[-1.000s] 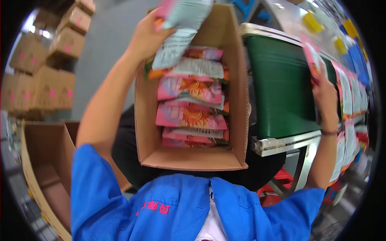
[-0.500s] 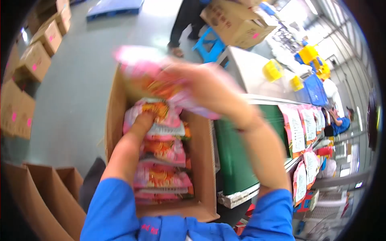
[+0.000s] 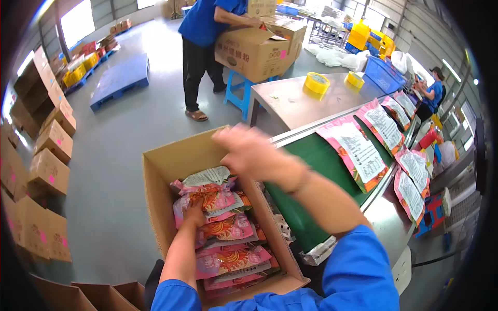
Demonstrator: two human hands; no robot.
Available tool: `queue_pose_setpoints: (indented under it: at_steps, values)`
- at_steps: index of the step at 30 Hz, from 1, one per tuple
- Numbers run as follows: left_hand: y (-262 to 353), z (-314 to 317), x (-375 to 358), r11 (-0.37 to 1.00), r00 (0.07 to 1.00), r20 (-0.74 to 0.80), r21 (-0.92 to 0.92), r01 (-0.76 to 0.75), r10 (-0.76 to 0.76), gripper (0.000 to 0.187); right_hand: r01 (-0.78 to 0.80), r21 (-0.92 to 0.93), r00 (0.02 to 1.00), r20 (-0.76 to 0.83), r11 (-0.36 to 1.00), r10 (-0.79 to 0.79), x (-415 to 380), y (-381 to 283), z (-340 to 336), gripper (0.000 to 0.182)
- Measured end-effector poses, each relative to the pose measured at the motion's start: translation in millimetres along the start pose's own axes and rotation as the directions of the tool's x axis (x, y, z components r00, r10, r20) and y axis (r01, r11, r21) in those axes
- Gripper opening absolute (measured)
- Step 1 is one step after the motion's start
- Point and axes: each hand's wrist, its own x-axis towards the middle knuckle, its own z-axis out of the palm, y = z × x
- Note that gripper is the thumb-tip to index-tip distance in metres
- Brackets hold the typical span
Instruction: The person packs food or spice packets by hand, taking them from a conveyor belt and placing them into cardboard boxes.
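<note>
A: left hand (image 3: 195,213) status?
B: down in the open carton (image 3: 167,166), fingers pressed flat on the pink snack packets (image 3: 218,228). Fingertips partly buried between packets, so spread or together: can't tell. Packets lie stacked just under and ahead of those fingers, filling the carton

A: right hand (image 3: 248,151)?
B: above the carton's far right wall, blurred. Fingers loosely curled, nothing visibly pinched

A: right of that?
B: green conveyor belt (image 3: 311,160) just beyond the right fingers, more packets on belt (image 3: 358,151) lying flat, well apart from them. Yellow tape rolls (image 3: 316,83) on the steel table (image 3: 282,101) further out. Another person (image 3: 202,31) handles a box (image 3: 249,49) far behind
</note>
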Motion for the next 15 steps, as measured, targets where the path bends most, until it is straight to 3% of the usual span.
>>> queue_pose_setpoints:
  at_steps: [1,2,3,4,5,6,7,9,11,13,15]
  values:
    - [3.6,-4.1,-8.4,0.996,0.996,-0.050,-0.060,0.065,-0.068,0.069,0.030,0.011,0.982,-0.188,0.999,-0.028,-14.7,14.2,-47.7,0.040]
    - [0.9,-0.2,-4.5,0.997,0.996,-0.060,-0.049,0.059,-0.061,0.069,-0.142,-0.101,0.949,-0.297,0.985,0.106,-40.7,15.9,-95.5,0.042]
    - [-5.2,7.9,7.4,0.932,0.980,-0.187,-0.363,-0.003,-0.069,0.068,-0.338,-0.192,0.865,-0.448,0.921,0.224,-80.3,35.8,-124.0,0.044]
    - [-8.5,10.3,12.2,0.772,0.947,-0.301,-0.627,-0.106,-0.114,0.067,-0.489,-0.308,0.828,-0.458,0.816,0.323,-122.6,46.2,-151.6,0.047]
    - [2.9,1.5,6.6,0.782,0.944,-0.312,-0.613,-0.112,-0.109,0.067,-0.588,-0.458,0.802,-0.435,0.666,0.409,-180.2,74.6,-151.3,0.061]
    - [27.6,-12.8,-1.2,0.703,0.870,-0.482,-0.655,-0.277,-0.107,0.065,-0.676,-0.605,0.689,-0.315,0.422,0.653,-234.6,94.2,-127.8,0.077]
    - [55.8,-28.4,-13.2,0.616,0.768,-0.629,-0.654,-0.439,-0.120,0.063,-0.734,-0.563,0.575,-0.217,0.380,0.789,-276.9,107.0,-105.0,0.088]
    - [128.7,-62.4,-49.9,0.352,0.725,-0.684,-0.701,-0.621,-0.083,0.061,-0.677,-0.569,0.643,-0.149,0.467,0.751,-275.3,86.1,-106.8,0.092]
    - [198.4,-88.5,-99.9,0.125,0.812,-0.584,-0.805,-0.580,0.008,0.062,-0.692,-0.532,0.640,-0.139,0.488,0.756,-261.5,64.1,-105.2,0.092]
    - [240.5,-81.4,-117.8,0.019,0.829,-0.539,-0.837,-0.548,0.147,0.067,-0.715,-0.499,0.624,-0.139,0.489,0.769,-255.2,48.3,-107.7,0.092]
    - [268.2,-70.3,-141.5,0.038,0.851,-0.466,-0.872,-0.488,0.242,0.070,-0.706,-0.369,0.691,-0.166,0.605,0.704,-263.3,37.9,-110.2,0.087]
